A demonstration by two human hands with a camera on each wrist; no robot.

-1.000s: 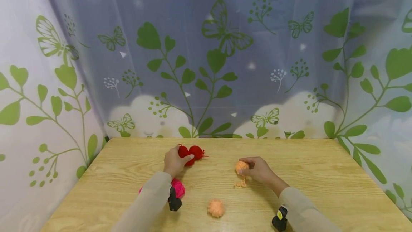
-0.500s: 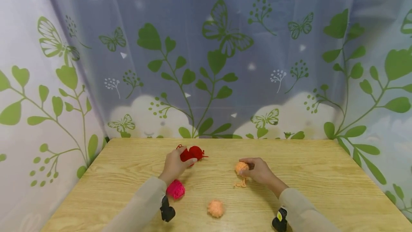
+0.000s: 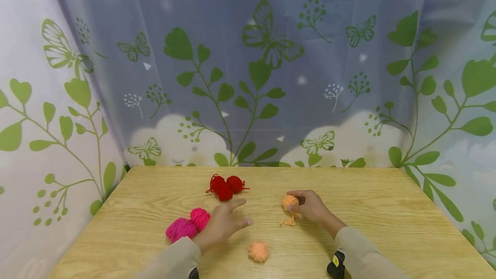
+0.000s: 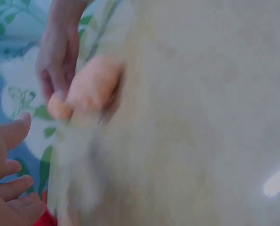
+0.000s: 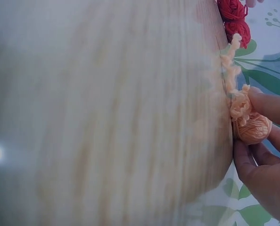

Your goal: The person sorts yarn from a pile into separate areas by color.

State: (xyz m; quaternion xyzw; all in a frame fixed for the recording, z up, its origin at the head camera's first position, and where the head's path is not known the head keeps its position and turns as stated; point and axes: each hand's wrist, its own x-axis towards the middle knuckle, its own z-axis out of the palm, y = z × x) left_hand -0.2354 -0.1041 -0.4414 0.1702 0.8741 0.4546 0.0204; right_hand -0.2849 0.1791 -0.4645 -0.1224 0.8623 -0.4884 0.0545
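Note:
In the head view my right hand [image 3: 311, 207] grips an orange yarn ball [image 3: 289, 203] on the table, its loose tail trailing toward me. The right wrist view shows thumb and fingers around that same orange yarn ball [image 5: 254, 128]. My left hand [image 3: 222, 224], fingers spread and holding nothing, hovers between the pink balls and a fuzzy peach yarn ball [image 3: 258, 251] nearer me. Two red yarn balls [image 3: 222, 188] sit together beyond the left hand. In the left wrist view, my left hand [image 4: 10, 174] appears with fingers apart; the peach ball [image 4: 95, 84] is blurred.
A magenta yarn ball [image 3: 181, 229] and a hot-pink yarn ball [image 3: 200, 218] touch each other left of the left hand, which partly covers the pink one. The wooden table [image 3: 368, 201] ends at a leaf-and-butterfly printed curtain [image 3: 271, 98] behind.
My left hand has let go of the red yarn ball and moved back toward me and to the right, its fingers spreading. The right hand has stayed on the orange ball.

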